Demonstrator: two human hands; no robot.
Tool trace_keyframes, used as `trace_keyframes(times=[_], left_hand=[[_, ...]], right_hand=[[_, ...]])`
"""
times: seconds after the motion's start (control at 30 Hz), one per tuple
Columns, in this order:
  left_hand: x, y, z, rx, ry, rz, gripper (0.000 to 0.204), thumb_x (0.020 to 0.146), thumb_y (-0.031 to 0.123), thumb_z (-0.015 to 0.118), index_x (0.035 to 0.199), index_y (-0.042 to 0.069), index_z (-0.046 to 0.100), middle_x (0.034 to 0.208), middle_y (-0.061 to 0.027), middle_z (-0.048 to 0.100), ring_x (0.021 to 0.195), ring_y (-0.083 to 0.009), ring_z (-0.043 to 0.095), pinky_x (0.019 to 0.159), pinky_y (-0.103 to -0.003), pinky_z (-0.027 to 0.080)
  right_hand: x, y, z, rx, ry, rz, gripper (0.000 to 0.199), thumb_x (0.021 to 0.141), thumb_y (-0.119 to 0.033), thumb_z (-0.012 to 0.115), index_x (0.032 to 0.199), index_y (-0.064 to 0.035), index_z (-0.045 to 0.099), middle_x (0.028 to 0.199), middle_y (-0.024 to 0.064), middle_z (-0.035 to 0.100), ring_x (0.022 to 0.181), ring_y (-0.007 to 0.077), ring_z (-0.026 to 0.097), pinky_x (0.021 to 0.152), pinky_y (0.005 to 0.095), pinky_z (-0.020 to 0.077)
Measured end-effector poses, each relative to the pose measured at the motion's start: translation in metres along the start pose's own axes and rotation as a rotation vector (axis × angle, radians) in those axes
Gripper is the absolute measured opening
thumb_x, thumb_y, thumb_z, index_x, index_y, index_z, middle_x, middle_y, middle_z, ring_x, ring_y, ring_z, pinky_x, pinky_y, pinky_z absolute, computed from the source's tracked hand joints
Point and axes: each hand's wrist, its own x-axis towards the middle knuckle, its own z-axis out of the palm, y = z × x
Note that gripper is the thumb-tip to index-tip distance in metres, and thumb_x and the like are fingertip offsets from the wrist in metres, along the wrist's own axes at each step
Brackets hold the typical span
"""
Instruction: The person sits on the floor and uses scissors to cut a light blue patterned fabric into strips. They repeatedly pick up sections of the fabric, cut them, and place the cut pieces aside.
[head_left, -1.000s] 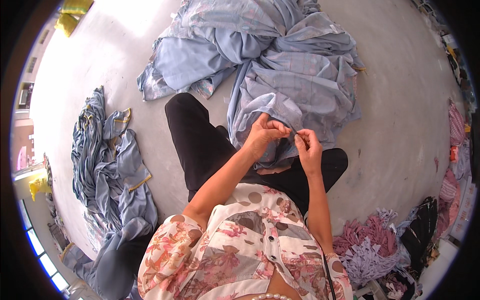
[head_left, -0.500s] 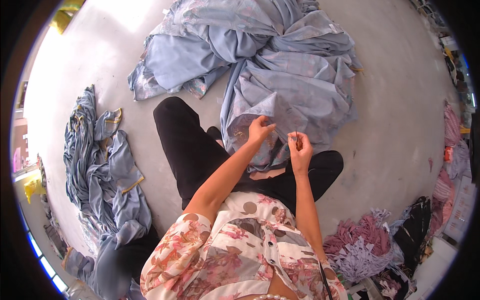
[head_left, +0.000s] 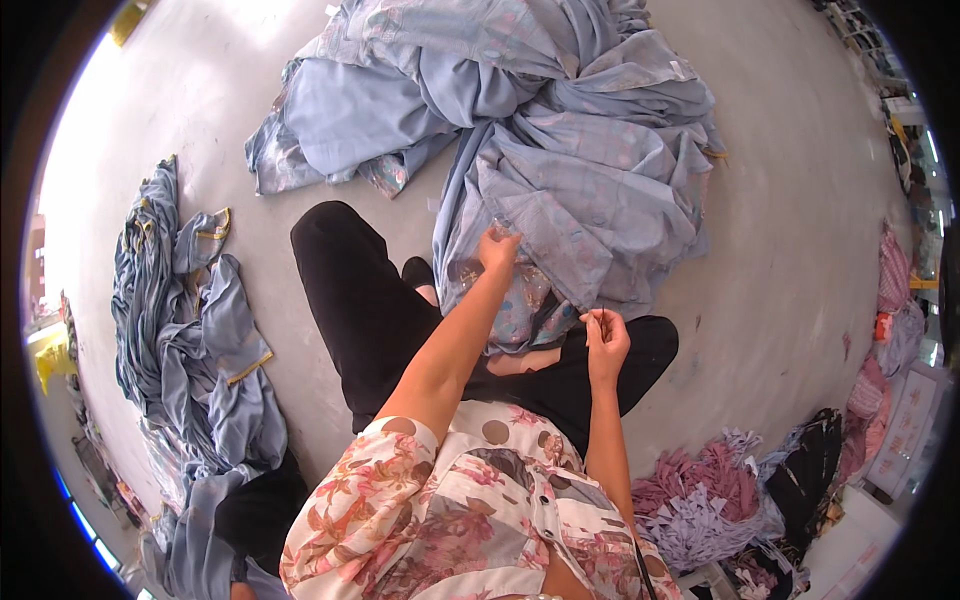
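Note:
A large heap of thin blue-grey fabric point(head_left: 590, 200) with a faint floral print spreads over the floor before me and reaches between my legs. Near its close end, my left hand point(head_left: 497, 248) pinches a fold of the cloth. Lower and to the right, my right hand point(head_left: 606, 342) is closed with its fingertips at a corner of the same fabric. A thin, dark, pointed tool point(head_left: 603, 316) stands up from that hand; its kind is too small to make out. The cloth between both hands is drawn loosely, with a printed part showing.
On the left lies a long pile of blue garments point(head_left: 150, 300) with yellow edging, beside another person's dark-clad leg point(head_left: 265, 515). Pink and lilac fabric strips point(head_left: 705, 500) are heaped at the lower right. White boxes point(head_left: 905, 420) and pink cloth bundles point(head_left: 868, 390) line the right side.
My left hand has moved slightly left and taken a new fold; the raised flap of cloth has dropped. My right hand has come down a little, toward me, to the fabric's corner.

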Motion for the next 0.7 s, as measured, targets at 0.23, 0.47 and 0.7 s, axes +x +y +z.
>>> trace_keyframes(times=[0.23, 0.47, 0.7], left_hand=[[-0.004, 0.008, -0.005, -0.093, -0.236, -0.231, 0.029, 0.081, 0.014, 0.068, 0.105, 0.000, 0.059, 0.087, -0.0083, 0.063, 0.074, -0.0170, 0.061, 0.062, -0.026, 0.051], [-0.054, 0.041, -0.029, -0.120, -0.690, 0.108, 0.025, 0.091, 0.025, 0.056, 0.097, 0.002, 0.058, 0.092, -0.0098, 0.066, 0.088, -0.0228, 0.064, 0.077, -0.034, 0.050], [-0.148, 0.081, -0.070, -0.364, -0.915, 0.105, 0.017, 0.092, 0.015, 0.055, 0.080, 0.003, 0.057, 0.085, -0.0099, 0.064, 0.081, -0.0211, 0.066, 0.076, -0.037, 0.057]], right_hand=[[-0.005, 0.001, -0.007, -0.016, -0.025, 0.055, 0.007, 0.088, -0.005, 0.056, 0.093, -0.0006, 0.056, 0.083, 0.0041, 0.063, 0.058, 0.0019, 0.046, 0.051, 0.0158, 0.0371], [0.002, -0.042, 0.009, -0.229, -0.054, -0.121, 0.018, 0.089, -0.012, 0.059, 0.100, 0.0014, 0.054, 0.082, 0.0074, 0.064, 0.072, 0.0101, 0.060, 0.064, 0.0239, 0.0472], [0.005, -0.094, 0.021, -0.386, -0.038, -0.404, 0.019, 0.087, -0.016, 0.062, 0.099, -0.0019, 0.056, 0.075, 0.0097, 0.061, 0.063, 0.0189, 0.060, 0.058, 0.0290, 0.0478]])
